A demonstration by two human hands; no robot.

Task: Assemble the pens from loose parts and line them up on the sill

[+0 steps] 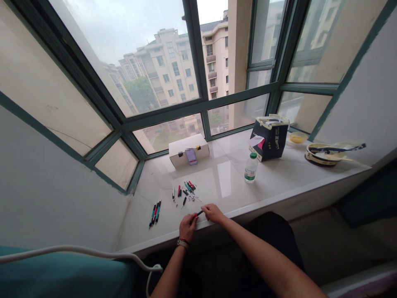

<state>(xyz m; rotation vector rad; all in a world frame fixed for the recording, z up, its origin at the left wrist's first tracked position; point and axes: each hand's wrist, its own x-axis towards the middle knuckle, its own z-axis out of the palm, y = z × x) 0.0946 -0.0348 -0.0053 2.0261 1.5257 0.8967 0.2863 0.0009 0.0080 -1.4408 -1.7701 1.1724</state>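
Note:
Over the front edge of the sill, my left hand (187, 227) is closed around a pen (199, 213) with a black section and a bit of red showing. At the pen's other end the fingers of my right hand (212, 213) are pinched; the exact part between them is too small to make out. Just beyond my hands lie loose pen parts (187, 192), among them black, red and teal barrels and small silvery pieces. Left of these, several pens (155, 213) in teal, red and black lie side by side, looking whole.
A white box (189, 152) with a purple packet (191, 156) against its front stands by the window. To the right are a clear bottle (250, 168) with a green cap, a dark paper bag (270, 138), a small bowl (298, 138) and a takeaway bowl (321, 155).

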